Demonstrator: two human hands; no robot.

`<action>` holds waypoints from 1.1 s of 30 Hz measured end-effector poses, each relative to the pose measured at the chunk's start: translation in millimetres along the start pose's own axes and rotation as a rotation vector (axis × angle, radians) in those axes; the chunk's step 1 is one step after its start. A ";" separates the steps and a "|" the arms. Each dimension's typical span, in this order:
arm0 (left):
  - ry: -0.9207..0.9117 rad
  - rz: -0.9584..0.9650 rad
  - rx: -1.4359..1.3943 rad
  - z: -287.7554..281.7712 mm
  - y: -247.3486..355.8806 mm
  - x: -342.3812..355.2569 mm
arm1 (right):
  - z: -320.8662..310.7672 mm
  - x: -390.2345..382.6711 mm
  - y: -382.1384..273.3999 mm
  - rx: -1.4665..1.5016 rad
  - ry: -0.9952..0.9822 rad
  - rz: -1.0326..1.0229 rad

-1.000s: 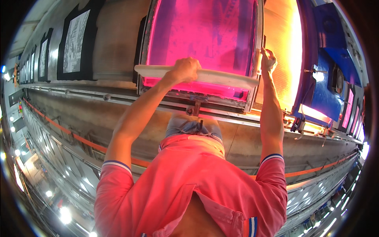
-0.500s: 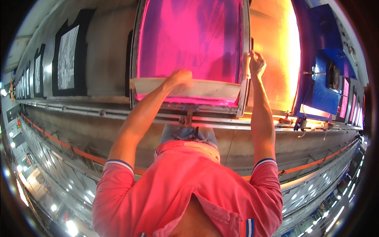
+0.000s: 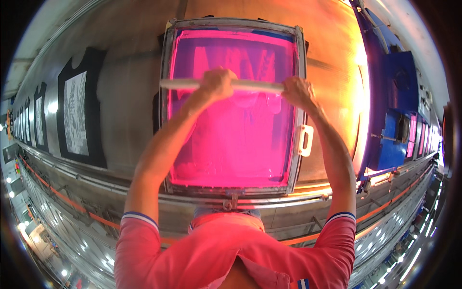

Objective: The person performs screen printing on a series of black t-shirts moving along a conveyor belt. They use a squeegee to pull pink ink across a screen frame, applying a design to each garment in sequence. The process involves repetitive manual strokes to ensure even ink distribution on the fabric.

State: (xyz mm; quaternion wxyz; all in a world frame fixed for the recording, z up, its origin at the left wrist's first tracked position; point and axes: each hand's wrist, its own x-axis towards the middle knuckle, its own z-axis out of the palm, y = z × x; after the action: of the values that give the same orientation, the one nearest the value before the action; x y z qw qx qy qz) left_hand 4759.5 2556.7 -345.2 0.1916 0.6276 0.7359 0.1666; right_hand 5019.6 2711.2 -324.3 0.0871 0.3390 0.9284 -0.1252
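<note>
Left hand (image 3: 219, 84): arm stretched forward, fist closed around the bar (image 3: 257, 86) near its middle.
Right hand (image 3: 298, 91): forearm angled inward, fingers wrapped on the bar's right end.
Bar: pale, straight, slim; I see it crossing the far half of the frame (image 3: 236, 23).
Frame: grey, rectangular; glossy pink ink (image 3: 226, 144) within.
Handle (image 3: 305, 140): white loop, right side.

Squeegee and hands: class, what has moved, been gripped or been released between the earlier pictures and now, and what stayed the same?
The squeegee has moved away from the person, from the near end of the screen-printing frame toward its far end. The right hand let go of the frame's white side handle and took the squeegee's right end. The left hand stayed on the squeegee.
</note>
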 end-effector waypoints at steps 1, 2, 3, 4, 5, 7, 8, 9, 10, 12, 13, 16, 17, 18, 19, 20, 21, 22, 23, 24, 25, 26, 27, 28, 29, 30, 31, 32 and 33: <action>-0.001 -0.051 0.059 -18.0 -20.6 17.0 | -1.7 24.3 9.8 -0.029 0.076 -0.043; -0.002 -0.109 0.115 -38.5 -43.4 30.4 | -8.9 46.9 16.2 -0.058 0.148 -0.091; 0.033 -0.122 0.141 -55.2 -68.8 37.1 | -21.9 69.9 13.4 -0.027 0.132 -0.077; 0.057 -0.114 0.162 -64.0 -91.0 51.8 | -27.5 88.3 19.2 0.002 0.114 -0.038; 0.001 -0.156 0.234 -75.2 -108.1 67.2 | -25.2 108.4 37.5 -0.029 0.165 -0.070; -0.036 -0.147 0.313 -92.2 -120.5 88.3 | -17.8 133.1 58.7 -0.051 0.209 -0.076; -0.045 -0.145 0.323 -93.2 -136.1 94.5 | -29.7 144.5 53.8 -0.044 0.209 -0.065; -0.052 -0.144 0.334 -92.9 -146.8 99.3 | -36.6 154.1 49.4 -0.038 0.210 -0.056; -0.048 -0.170 0.404 -89.5 -145.9 104.8 | -33.3 157.7 50.3 -0.049 0.240 -0.041; -0.051 -0.223 0.542 -81.4 -136.2 105.7 | -19.9 158.5 52.2 -0.068 0.290 -0.012; -0.023 -0.201 0.494 -72.7 -136.0 102.8 | -11.9 154.8 54.5 -0.065 0.302 -0.020; 0.063 -0.187 0.424 -62.0 -142.1 79.2 | 0.8 140.4 45.4 -0.054 0.336 -0.051; 0.063 -0.207 0.428 -58.7 -138.9 72.2 | -2.1 135.3 37.8 -0.060 0.342 -0.041; 0.063 -0.228 0.432 -54.2 -134.2 61.5 | -1.6 127.4 31.7 -0.066 0.348 -0.031; 0.079 -0.239 0.439 -53.3 -129.6 55.9 | 0.6 118.9 29.2 -0.059 0.377 -0.056; 0.089 -0.229 0.413 -45.6 -128.8 44.4 | 10.1 103.1 26.7 -0.052 0.395 -0.076; 0.099 -0.220 0.387 -34.6 -131.4 29.1 | 19.2 86.0 24.5 -0.044 0.411 -0.098; 0.111 -0.214 0.368 -29.2 -130.3 13.2 | 25.3 69.6 20.7 -0.028 0.410 -0.105; 0.113 -0.195 0.346 -27.6 -121.0 -3.1 | 33.8 52.9 18.5 -0.010 0.393 -0.104; 0.115 -0.177 0.324 -26.4 -110.3 -20.6 | 41.7 35.6 16.9 0.008 0.377 -0.102; 0.118 -0.164 0.299 -22.7 -101.6 -39.4 | 45.0 17.2 12.1 0.024 0.356 -0.106; 0.115 -0.167 0.301 -15.8 -100.3 -59.9 | 43.8 -2.0 -1.2 0.014 0.368 -0.109; 0.127 -0.156 0.294 -8.2 -96.0 -81.6 | 43.6 -22.1 -11.4 0.009 0.335 -0.101; 0.129 -0.140 0.286 -1.4 -86.7 -105.5 | 46.8 -46.2 -21.1 0.008 0.296 -0.084; 0.130 -0.126 0.278 2.9 -78.2 -128.0 | 50.2 -68.3 -29.8 0.007 0.257 -0.069; 0.099 -0.140 0.245 5.9 -69.6 -148.1 | 55.2 -89.0 -37.0 0.027 0.248 -0.074; 0.095 -0.131 0.229 13.4 -63.0 -175.7 | 62.9 -114.9 -44.8 0.032 0.245 -0.087; 0.106 -0.120 0.216 22.9 -59.2 -198.3 | 70.0 -134.2 -49.4 0.032 0.255 -0.104; 0.117 -0.108 0.204 29.3 -56.0 -219.9 | 76.9 -154.3 -55.5 0.032 0.266 -0.121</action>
State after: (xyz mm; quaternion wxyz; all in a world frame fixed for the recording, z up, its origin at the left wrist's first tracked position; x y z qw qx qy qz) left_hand 4756.3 2330.9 -381.9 0.0922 0.5925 0.7917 0.1166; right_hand 5105.8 2554.0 -350.0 -0.0500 0.2971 0.9484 -0.0987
